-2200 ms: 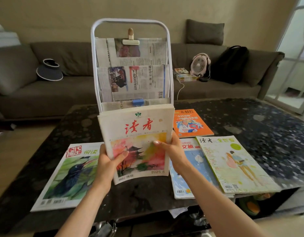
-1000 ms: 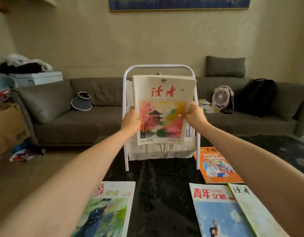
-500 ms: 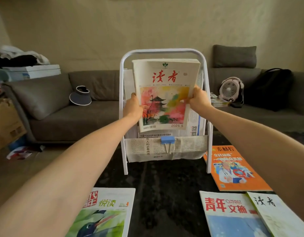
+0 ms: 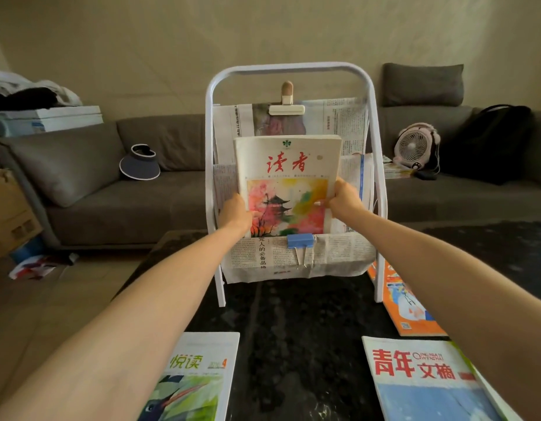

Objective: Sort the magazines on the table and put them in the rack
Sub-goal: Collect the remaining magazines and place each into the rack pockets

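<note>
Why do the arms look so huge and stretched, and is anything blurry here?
Head view: wide-angle distortion swells the forearms at the bottom edge; the rack bows slightly. Light is dim and soft. The held magazine is sharp; left hand and right hand look slightly soft.
</note>
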